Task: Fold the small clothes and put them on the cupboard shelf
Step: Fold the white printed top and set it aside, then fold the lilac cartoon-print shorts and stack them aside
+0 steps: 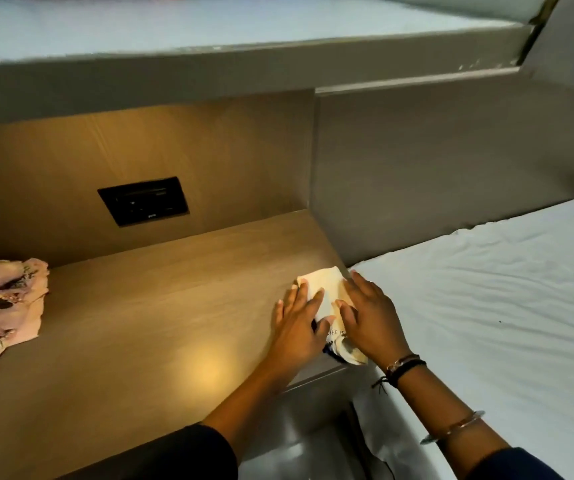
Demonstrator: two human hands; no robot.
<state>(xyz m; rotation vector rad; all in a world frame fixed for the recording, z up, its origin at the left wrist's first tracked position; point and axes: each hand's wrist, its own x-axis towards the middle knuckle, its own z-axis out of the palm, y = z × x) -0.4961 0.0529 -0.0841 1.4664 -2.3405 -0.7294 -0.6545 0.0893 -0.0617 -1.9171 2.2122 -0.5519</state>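
Note:
A small folded cream garment [327,289] with dark printed lettering lies at the right end of the wooden shelf [147,313], close to its front corner. My left hand [297,327] rests flat on its left side, fingers spread. My right hand [370,317] presses flat on its right side, at the shelf's edge. Both palms cover most of the cloth. A pink patterned garment [3,306] lies loosely bunched at the shelf's far left, apart from both hands.
A black socket panel [143,201] is set in the shelf's back wall. An overhanging ledge [244,74] runs above the shelf. A bed with a white sheet [503,306] adjoins the shelf on the right. A grey gap [306,427] drops below the shelf's front corner.

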